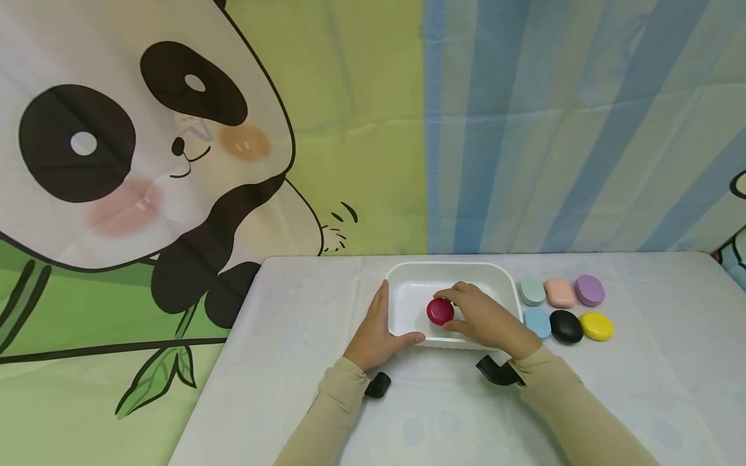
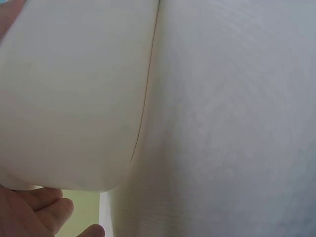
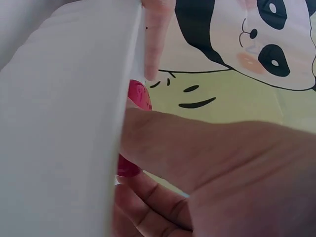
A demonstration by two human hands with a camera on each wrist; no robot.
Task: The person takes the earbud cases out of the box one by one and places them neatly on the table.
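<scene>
A white rectangular tray (image 1: 408, 294) with rounded corners sits near the table's far edge. My left hand (image 1: 374, 336) rests against its left side, fingers extended along the wall and thumb at the front rim; in the left wrist view, fingertips (image 2: 57, 212) show by the tray's end. Reaching over the tray's right side, my right hand (image 1: 480, 317) pinches a glossy red round piece (image 1: 440, 311) between thumb and fingers, inside the tray's outline. In the right wrist view the thumb covers the middle of the red piece (image 3: 139, 94), and the tray wall hides part of it.
Right of the tray lie two rows of small pieces: mint (image 1: 531, 290), peach (image 1: 560, 293) and purple (image 1: 590, 290) behind, light blue (image 1: 537, 322), black (image 1: 565, 327) and yellow (image 1: 597, 326) in front. A panda-printed curtain (image 1: 350, 129) hangs behind the table (image 1: 431, 414).
</scene>
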